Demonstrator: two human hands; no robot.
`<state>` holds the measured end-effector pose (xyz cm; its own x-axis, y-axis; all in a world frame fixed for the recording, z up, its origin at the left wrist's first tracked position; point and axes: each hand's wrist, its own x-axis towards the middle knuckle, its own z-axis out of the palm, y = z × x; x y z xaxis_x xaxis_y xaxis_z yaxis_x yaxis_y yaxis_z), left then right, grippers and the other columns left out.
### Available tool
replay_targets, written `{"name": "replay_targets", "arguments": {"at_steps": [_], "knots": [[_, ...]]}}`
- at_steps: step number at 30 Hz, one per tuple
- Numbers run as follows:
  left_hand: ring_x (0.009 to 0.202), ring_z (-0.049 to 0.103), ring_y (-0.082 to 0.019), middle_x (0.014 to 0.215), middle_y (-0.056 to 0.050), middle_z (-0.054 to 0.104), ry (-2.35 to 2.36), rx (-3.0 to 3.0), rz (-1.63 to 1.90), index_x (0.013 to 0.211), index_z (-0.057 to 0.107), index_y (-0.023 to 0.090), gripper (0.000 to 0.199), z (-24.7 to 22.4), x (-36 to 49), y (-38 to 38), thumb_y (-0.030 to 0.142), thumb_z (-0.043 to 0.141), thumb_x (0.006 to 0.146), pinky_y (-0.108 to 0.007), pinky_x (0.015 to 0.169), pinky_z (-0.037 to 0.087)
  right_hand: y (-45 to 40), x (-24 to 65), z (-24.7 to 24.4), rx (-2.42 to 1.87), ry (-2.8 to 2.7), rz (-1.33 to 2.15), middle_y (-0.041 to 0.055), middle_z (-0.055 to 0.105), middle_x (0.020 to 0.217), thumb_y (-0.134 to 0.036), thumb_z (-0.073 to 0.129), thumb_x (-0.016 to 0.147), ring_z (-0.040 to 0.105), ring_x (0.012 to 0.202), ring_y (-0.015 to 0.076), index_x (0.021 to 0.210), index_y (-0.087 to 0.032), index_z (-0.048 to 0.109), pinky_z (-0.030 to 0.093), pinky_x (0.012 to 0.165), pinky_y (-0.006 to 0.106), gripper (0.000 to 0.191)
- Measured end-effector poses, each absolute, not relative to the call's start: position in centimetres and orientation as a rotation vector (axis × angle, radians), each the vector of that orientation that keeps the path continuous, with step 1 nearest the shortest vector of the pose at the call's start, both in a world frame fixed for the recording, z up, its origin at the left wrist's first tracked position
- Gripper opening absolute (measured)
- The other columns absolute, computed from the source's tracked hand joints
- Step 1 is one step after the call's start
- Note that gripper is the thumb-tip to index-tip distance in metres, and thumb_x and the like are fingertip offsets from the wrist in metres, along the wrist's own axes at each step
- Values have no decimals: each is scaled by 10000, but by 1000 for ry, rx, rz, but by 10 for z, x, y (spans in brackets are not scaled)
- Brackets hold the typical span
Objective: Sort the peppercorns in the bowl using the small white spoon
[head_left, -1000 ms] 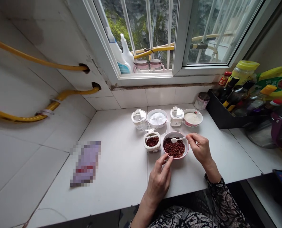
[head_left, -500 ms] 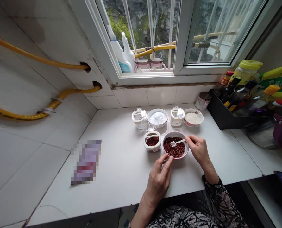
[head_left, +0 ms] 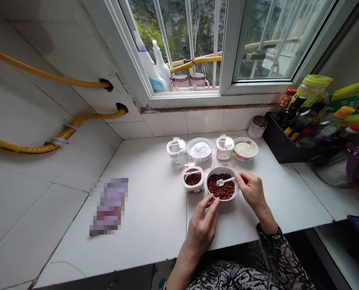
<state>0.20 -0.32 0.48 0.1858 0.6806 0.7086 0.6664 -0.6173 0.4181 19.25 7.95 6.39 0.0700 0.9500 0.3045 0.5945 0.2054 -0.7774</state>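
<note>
Where the far left is all tiled wall (head_left: 31,193), two yellow hoses (head_left: 97,116) run into holes in it. On my white tabletop (head_left: 155,233) beside that wall lies a purple packet (head_left: 109,207), its print blurred. Two white spray bottles (head_left: 161,68) stand beyond the window, left of the lidded jars.

Next along the back comes a seasoning jar (head_left: 176,152) with its clear lid down. Nearer me stands the peppercorn jar (head_left: 193,186), its clear lid flipped up, dark red peppercorns inside; behind it and slightly to the right sits a bowl of white granules (head_left: 190,145).

My left hand (head_left: 202,227) is narrow, thumb and finger close together at the near rim of the peppercorn bowl (head_left: 220,170); I cannot tell whether they pinch it. That bowl stands just right of the peppercorn jar. Over its dark red peppercorns lies the scoop of a small white spoon (head_left: 225,181), tilted up to the right, and a second lidded jar (head_left: 224,152) stands behind.

Further right is a floral bowl (head_left: 246,158) of off-white grains. In front of it my right hand (head_left: 252,191) holds the spoon's handle between thumb and fingers. Beyond are a dark-lidded jar (head_left: 257,129) and a black box (head_left: 280,146) packed with bottles.
</note>
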Motion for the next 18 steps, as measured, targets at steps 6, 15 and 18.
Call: {"name": "replay_targets", "arguments": {"at_steps": [6, 15, 18], "knots": [[1167, 664, -226, 1308, -163, 589, 1372, 2406, 1448, 1498, 456, 215, 584, 5, 2, -4, 1, 465, 954, -328, 903, 639, 79, 191, 64, -1480, -1636, 540, 0, 578, 549, -473, 523, 917, 488, 510, 127, 632, -192, 606, 368, 515, 240, 409], [1189, 651, -226, 1307, -163, 588, 1373, 2414, 1450, 1499, 457, 201, 597, 4, 2, -3, -16, 455, 942, -320, 911, 633, 80, 183, 65, -1492, -1590, 603, 1, 570, 544, -479, 540, 889, 486, 519, 138, 611, -196, 601, 379, 526, 251, 401], [1185, 650, -224, 1304, -162, 584, 1371, 2414, 1459, 1495, 458, 204, 595, 4, 2, -3, -16, 462, 942, -317, 904, 634, 80, 185, 66, -1466, -1527, 693, -8, 526, 530, -507, 557, 863, 467, 515, 135, 586, -192, 578, 361, 507, 250, 419]]}}
